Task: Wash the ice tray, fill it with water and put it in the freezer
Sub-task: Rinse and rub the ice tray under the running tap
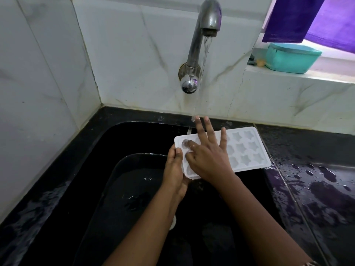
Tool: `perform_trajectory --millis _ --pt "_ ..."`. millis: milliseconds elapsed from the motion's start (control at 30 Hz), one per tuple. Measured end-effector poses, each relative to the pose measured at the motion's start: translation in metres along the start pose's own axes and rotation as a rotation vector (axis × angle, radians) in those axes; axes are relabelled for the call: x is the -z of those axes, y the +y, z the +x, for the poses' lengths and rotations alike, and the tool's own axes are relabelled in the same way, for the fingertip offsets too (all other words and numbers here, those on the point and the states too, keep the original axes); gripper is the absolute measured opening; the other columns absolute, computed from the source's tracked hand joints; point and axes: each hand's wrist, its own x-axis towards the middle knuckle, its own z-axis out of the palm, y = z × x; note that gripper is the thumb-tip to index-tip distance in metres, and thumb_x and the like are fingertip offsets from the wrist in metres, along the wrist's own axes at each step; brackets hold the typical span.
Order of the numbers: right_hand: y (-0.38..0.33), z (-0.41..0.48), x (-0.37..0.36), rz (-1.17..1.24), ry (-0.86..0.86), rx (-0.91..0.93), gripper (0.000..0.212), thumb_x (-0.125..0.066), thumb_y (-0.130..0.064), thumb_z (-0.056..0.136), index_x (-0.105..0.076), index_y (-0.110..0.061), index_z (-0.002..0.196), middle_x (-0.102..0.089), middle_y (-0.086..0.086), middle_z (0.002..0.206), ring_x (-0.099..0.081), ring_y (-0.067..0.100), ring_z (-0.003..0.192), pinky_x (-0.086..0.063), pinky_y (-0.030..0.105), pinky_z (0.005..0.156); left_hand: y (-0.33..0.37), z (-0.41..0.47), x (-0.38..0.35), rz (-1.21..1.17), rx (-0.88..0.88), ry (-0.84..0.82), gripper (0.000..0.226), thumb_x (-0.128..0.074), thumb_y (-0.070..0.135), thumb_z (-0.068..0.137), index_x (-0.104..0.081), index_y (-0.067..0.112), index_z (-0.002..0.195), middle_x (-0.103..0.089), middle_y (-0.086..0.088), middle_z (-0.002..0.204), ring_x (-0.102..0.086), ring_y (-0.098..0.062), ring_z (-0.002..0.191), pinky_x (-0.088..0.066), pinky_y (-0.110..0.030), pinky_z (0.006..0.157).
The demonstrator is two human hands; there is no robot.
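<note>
A white ice tray (247, 150) with star-shaped cups is held over the black sink (119, 135), its right end above the counter edge. My left hand (173, 167) grips the tray's left end, thumb on top. My right hand (209, 152) lies spread over the tray's left half, its index finger dipped into a cup near the left end, the other fingers straight. Water runs from the metal tap (207, 25) and falls at the tray's far edge by my right fingertips.
A dark basin (123, 189) holding water sits in the sink below the tray. The wet black counter (317, 189) lies to the right. A teal box (292, 58) stands on the window ledge under a purple cloth (317, 18). White marble tiles line the walls.
</note>
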Motion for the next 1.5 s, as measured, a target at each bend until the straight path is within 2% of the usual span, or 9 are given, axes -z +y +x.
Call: perform_trajectory --millis 133,300,500,633,767,900,1067,1233,1500 --pt "-0.003 -0.004 -0.009 0.144 -0.084 0.003 0.06 -0.013 -0.047 0.082 -0.046 -0.039 0.13 0.022 -0.004 0.156 0.03 0.013 0.139 0.017 0.049 0.11 0.003 0.002 0.005 -0.004 -0.006 0.001 0.025 -0.036 0.025 0.105 -0.056 0.028 0.12 -0.072 -0.002 0.105 -0.071 -0.019 0.085 -0.058 -0.036 0.063" --pt "0.006 0.002 -0.002 0.013 0.022 -0.028 0.069 -0.002 -0.05 0.074 -0.06 -0.033 0.107 0.019 -0.001 0.157 0.03 0.015 0.14 0.023 0.049 0.107 -0.003 0.001 0.001 0.011 -0.013 -0.011 0.026 -0.037 0.022 0.105 -0.056 0.025 0.121 -0.072 -0.004 0.104 -0.069 -0.021 0.086 -0.058 -0.036 0.065" --pt "-0.006 -0.002 -0.008 0.163 -0.046 -0.006 0.064 -0.009 -0.051 0.08 -0.053 -0.038 0.124 0.021 -0.005 0.156 0.029 0.012 0.14 0.021 0.046 0.109 0.002 0.005 0.007 0.015 0.005 0.026 0.023 -0.037 0.025 0.105 -0.059 0.029 0.111 -0.074 0.001 0.094 -0.072 -0.016 0.074 -0.057 -0.03 0.054" --pt "0.003 0.001 -0.005 0.083 -0.003 -0.077 0.062 -0.007 -0.047 0.08 -0.06 -0.032 0.11 0.018 0.0 0.157 0.028 0.015 0.141 0.02 0.049 0.11 -0.001 0.003 0.003 0.038 0.002 0.002 0.025 -0.036 0.022 0.105 -0.058 0.026 0.117 -0.074 0.0 0.098 -0.071 -0.017 0.08 -0.059 -0.033 0.062" --pt "-0.012 -0.008 -0.012 0.12 0.041 -0.034 0.066 -0.006 -0.051 0.084 -0.058 -0.029 0.117 0.013 -0.001 0.158 0.022 0.014 0.143 0.018 0.049 0.111 -0.003 0.003 0.006 0.075 0.027 -0.024 0.024 -0.037 0.022 0.106 -0.055 0.036 0.097 -0.074 0.016 0.075 -0.072 -0.006 0.068 -0.057 -0.024 0.054" --pt "-0.001 -0.013 -0.007 0.216 -0.121 -0.09 0.039 -0.031 -0.039 0.095 -0.048 -0.036 0.13 0.023 -0.003 0.156 0.031 0.014 0.139 0.023 0.048 0.108 -0.003 0.003 0.007 0.035 0.021 0.008 0.024 -0.036 0.023 0.105 -0.058 0.029 0.111 -0.074 0.003 0.094 -0.071 -0.018 0.081 -0.057 -0.035 0.067" --pt "0.004 -0.018 0.01 0.15 -0.062 -0.129 0.022 -0.043 -0.031 0.093 -0.059 -0.029 0.107 0.013 -0.006 0.158 0.026 0.015 0.142 0.022 0.048 0.108 -0.008 0.001 0.005 0.012 0.024 0.026 0.027 -0.037 0.025 0.105 -0.056 0.027 0.123 -0.074 0.0 0.101 -0.07 -0.019 0.084 -0.059 -0.035 0.062" --pt "0.001 -0.019 0.005 0.141 -0.141 -0.073 0.032 -0.034 -0.034 0.096 -0.062 -0.031 0.112 0.019 -0.003 0.158 0.028 0.017 0.141 0.022 0.051 0.107 -0.005 0.001 0.004 -0.041 0.036 0.034 0.023 -0.037 0.026 0.105 -0.059 0.03 0.112 -0.075 0.002 0.093 -0.072 -0.016 0.076 -0.059 -0.032 0.059" --pt "-0.001 -0.025 -0.012 0.17 -0.122 -0.054 0.037 -0.027 -0.04 0.091 -0.054 -0.034 0.114 0.023 -0.002 0.156 0.037 0.01 0.133 0.024 0.048 0.107 -0.008 0.001 0.005 -0.086 0.034 0.044 0.031 -0.036 0.026 0.106 -0.054 0.026 0.13 -0.071 -0.005 0.114 -0.072 -0.019 0.093 -0.06 -0.031 0.069"
